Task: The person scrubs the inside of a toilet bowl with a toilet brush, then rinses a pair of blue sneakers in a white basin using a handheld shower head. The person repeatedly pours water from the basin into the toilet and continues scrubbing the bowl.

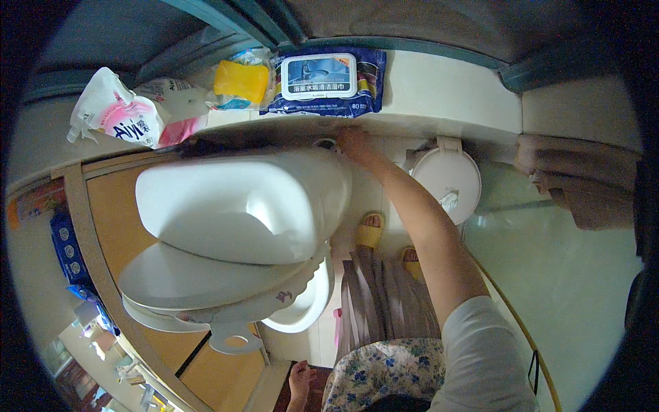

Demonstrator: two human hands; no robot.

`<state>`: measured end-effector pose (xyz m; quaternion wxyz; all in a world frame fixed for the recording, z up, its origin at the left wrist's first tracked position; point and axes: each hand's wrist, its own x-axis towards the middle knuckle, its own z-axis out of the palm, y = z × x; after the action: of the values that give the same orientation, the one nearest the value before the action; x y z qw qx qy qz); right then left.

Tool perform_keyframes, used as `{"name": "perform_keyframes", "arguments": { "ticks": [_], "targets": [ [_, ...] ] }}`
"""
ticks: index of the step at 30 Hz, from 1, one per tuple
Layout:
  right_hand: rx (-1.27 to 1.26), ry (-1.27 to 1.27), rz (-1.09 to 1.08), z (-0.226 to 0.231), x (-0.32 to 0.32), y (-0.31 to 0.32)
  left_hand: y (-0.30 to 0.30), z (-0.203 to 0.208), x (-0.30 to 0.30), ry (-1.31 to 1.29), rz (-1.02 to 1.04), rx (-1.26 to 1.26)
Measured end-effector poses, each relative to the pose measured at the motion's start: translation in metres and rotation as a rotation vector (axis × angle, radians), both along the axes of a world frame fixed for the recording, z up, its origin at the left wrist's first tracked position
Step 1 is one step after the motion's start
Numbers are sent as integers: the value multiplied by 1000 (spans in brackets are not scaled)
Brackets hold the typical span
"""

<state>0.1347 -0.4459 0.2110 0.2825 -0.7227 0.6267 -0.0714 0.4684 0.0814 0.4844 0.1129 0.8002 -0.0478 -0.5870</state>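
My right arm stretches up the middle to the ledge's shaded front face, behind the white toilet. There my right hand is beside a small round whitish piece; shadow hides its fingers, so its grip does not show. The toilet lid is raised, as is the seat, and part of the bowl rim shows below them. Low in the view, my left hand hangs apart from the toilet, with loosely bent fingers and nothing seen in them.
Along the ledge lie a blue wipes pack, a yellow sponge and a white-and-pink refill pouch. A round white lidded bin stands right of my forearm. Brown cloth hangs at the right, beyond a glass panel.
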Motion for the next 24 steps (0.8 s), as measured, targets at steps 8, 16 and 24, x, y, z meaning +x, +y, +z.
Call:
{"name": "perform_keyframes", "arguments": {
  "ticks": [8,16,24],
  "targets": [
    [125,49,-75,26,-31,45,-39,6,-27,62,-129,-39],
    [255,82,-195,112,-36,68,-20,-5,-43,57,-109,-145],
    [137,-100,-632,164,-60,155,-83,-12,-105,163,-194,-349]
  ]
}}
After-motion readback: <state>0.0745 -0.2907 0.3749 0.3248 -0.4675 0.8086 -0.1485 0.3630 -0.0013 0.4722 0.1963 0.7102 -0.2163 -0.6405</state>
